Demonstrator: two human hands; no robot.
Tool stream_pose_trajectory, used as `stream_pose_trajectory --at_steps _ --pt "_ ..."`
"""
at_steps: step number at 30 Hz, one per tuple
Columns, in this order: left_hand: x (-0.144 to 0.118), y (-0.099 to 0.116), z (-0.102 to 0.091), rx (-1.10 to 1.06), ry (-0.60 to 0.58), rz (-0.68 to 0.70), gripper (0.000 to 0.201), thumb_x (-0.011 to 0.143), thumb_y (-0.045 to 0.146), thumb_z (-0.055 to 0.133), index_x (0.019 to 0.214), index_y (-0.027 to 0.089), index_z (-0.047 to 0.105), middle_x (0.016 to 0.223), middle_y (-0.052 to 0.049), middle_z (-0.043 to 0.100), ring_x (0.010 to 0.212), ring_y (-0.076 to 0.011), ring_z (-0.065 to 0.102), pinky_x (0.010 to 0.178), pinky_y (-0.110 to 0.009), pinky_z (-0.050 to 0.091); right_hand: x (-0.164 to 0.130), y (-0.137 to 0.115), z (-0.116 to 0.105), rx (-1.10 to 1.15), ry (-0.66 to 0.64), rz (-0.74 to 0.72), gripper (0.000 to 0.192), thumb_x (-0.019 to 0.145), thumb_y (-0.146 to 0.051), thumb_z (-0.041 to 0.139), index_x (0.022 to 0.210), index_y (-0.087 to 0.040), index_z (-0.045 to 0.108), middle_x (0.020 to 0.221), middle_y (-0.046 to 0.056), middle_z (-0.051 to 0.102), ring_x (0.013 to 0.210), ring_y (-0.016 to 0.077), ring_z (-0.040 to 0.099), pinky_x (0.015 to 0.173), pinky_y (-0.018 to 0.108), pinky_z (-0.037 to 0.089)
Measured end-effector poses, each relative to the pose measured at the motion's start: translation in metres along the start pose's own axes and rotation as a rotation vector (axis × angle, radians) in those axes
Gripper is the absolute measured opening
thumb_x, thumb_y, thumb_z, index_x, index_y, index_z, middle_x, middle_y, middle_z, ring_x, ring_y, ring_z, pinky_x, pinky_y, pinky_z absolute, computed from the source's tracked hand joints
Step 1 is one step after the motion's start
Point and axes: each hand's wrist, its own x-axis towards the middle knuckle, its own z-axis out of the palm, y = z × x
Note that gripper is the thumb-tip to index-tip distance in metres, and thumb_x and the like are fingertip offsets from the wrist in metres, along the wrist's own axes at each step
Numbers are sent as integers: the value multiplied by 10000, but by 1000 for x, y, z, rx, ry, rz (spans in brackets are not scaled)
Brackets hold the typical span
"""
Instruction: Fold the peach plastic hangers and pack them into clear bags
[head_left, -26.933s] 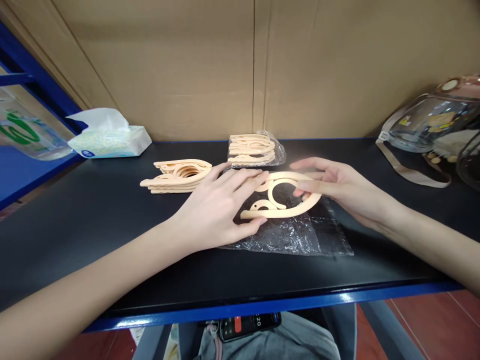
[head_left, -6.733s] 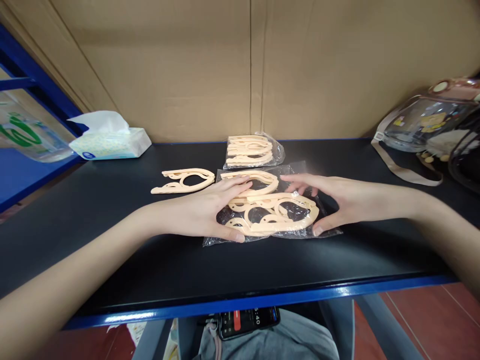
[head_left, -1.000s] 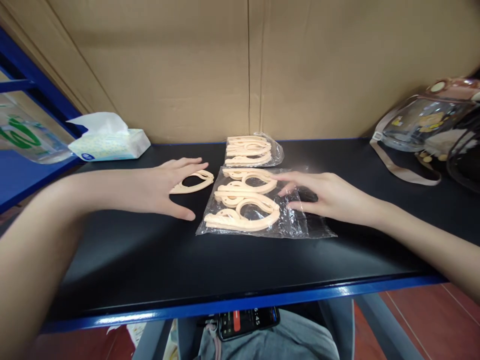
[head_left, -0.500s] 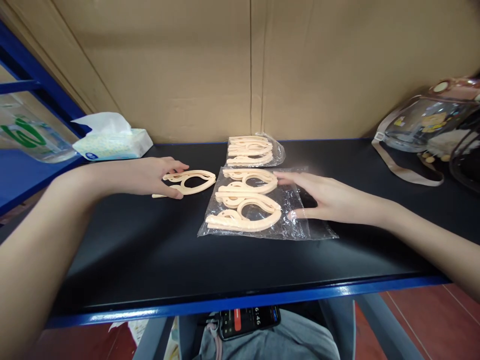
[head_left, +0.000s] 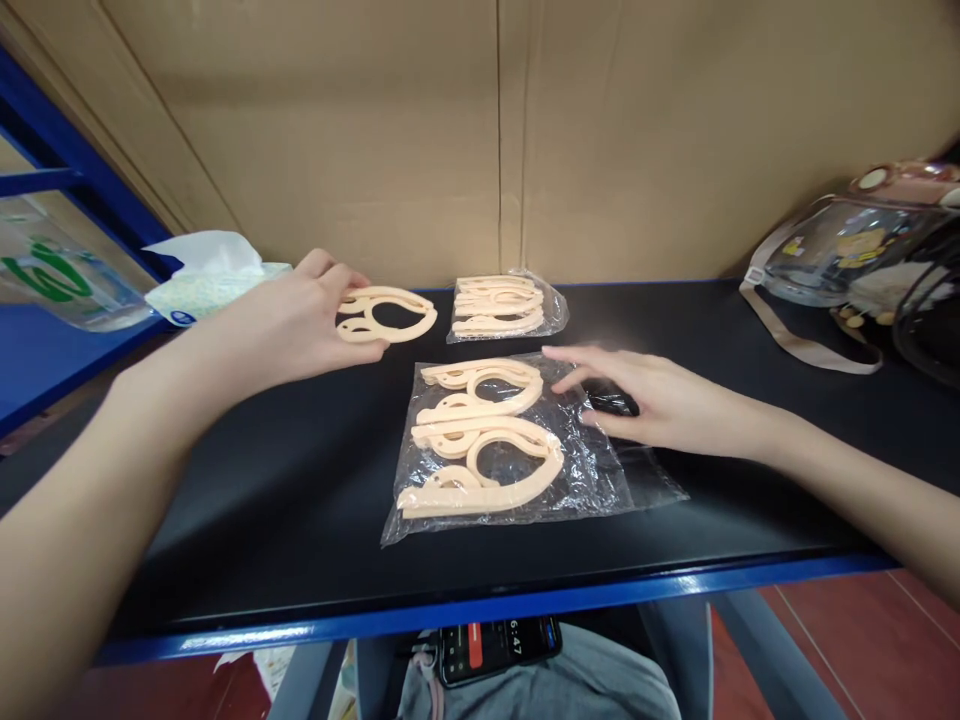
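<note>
My left hand (head_left: 311, 320) is closed on a beige folding hanger (head_left: 397, 316), folded up, its looped end pointing right. It is raised a little over the black tabletop. Near the middle lies a clear plastic bag (head_left: 592, 490) with folded beige hangers (head_left: 517, 490) of the same kind inside. Over the bag's right edge, my right hand (head_left: 637, 398) has its fingers apart; whether the fingertips touch the plastic I cannot tell. Behind it, a second clear bag (head_left: 553, 308) of folded hangers lies close to the cardboard wall.
A tissue pack (head_left: 210, 280) stands at the back left, near a clear bottle (head_left: 75, 280) with green print. A transparent strapped bottle (head_left: 840, 250) is at the right. The table's blue front edge (head_left: 525, 605) runs above my lap, where a phone (head_left: 499, 648) rests.
My left hand has lifted the loose hanger off the table, up and away from me. The nearer bag has slid toward me and slightly left. My right hand stays beside it, fingers still apart.
</note>
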Motion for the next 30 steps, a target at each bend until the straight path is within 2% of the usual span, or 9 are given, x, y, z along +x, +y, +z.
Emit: stream_pose_trajectory --at_steps 4,7,10,12,15,18,22,25,30 --pt "-6 25 -11 -150 181 58 674 837 521 578 1357 125 414 1248 -119 459 1093 -303 551 1007 -434 425 1 -3 -5 -37 253 96 447 913 -299 512 1356 -248 482 997 20 708 867 191 668 790 366 547" --pt "-11 46 -13 -258 258 200 717 832 492 616 1392 120 368 1338 -144 440 1217 -309 484 1034 -397 429 0 -10 -9 -23 373 24 448 918 -382 553 1335 -230 492 1124 62 655 984 207 644 869 371 539" --pt "-14 68 -2 -318 258 349 773 802 517 633 1412 146 338 1324 -159 474 1203 -317 494 1001 -421 464 0 -19 -9 -67 338 -117 609 862 -479 630 1391 -254 427 1356 98 530 1235 271 526 1035 446 458" --pt "-16 82 8 -344 254 440 777 797 504 628 1421 168 311 1335 -156 481 1169 -303 529 964 -428 490 0 -24 -5 -104 294 -188 685 839 -505 652 1420 -262 383 1411 108 485 1319 295 452 1083 483 411" --pt "-18 98 19 -371 259 515 700 821 445 595 1402 159 330 1327 -155 501 1199 -291 525 983 -412 482 0 -28 2 -162 264 -242 693 851 -497 640 1433 -259 349 1395 115 504 1291 287 481 1059 472 434" --pt "-19 106 23 -419 251 510 655 840 457 573 1379 149 364 1307 -156 522 1190 -277 533 988 -405 477 0 -30 8 -170 255 -247 701 849 -499 643 1432 -257 339 1400 115 502 1274 273 494 1044 448 446" --pt "-18 103 24 -469 153 446 758 828 548 594 1427 171 325 1389 -157 487 1236 -297 508 1012 -442 455 1 -26 5 -53 228 -197 739 827 -468 671 1447 -263 324 1387 103 513 1268 270 496 1035 447 452" --pt "-14 90 26 -506 32 406 973 786 659 612 1519 194 173 1536 -158 330 1385 -328 357 1110 -483 355 -1 -13 -10 24 182 -99 820 772 -467 718 1461 -266 323 1400 98 506 1244 289 523 1037 467 453" --pt "-10 63 26 -538 -359 277 1183 727 735 611 1555 186 -29 1632 -142 6 1488 -371 51 1187 -534 175 -12 19 -48 107 79 84 877 728 -500 737 1474 -283 331 1306 84 580 1177 323 577 964 450 527"
